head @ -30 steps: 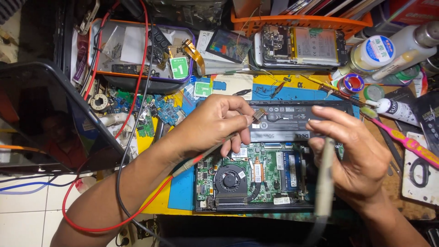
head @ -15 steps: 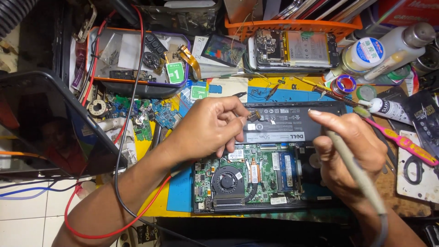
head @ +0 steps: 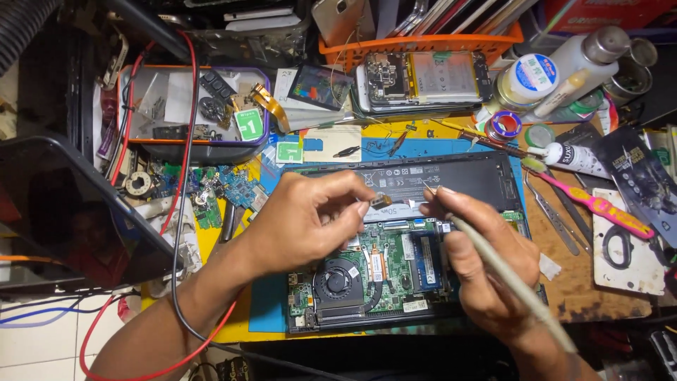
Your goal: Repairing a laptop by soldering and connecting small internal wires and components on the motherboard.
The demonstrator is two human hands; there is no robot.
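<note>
An opened laptop lies bottom-up, showing its green motherboard (head: 395, 261), round fan (head: 338, 282) and long black battery (head: 458, 176). My left hand (head: 310, 219) hovers over the battery's near edge, thumb and forefinger pinched on a small tan flex strip (head: 381, 200). My right hand (head: 479, 264) is just to the right, gripping a long grey probe-like tool (head: 518, 286) like a pen. The tool's tip is by my fingertips near the strip. Its tail runs toward the lower right.
A pink toothbrush (head: 599, 206), tweezers (head: 557, 219) and scissors (head: 620, 247) lie on the right. Bottles (head: 529, 81) and an orange tray with an opened phone (head: 423, 77) stand behind. A parts tray (head: 190, 106), loose boards, red and black wires (head: 185, 155) and a dark screen (head: 63, 212) crowd the left.
My two hands have drawn closer together over the battery's near edge. The grey tool has swung from upright to slanting toward the lower right.
</note>
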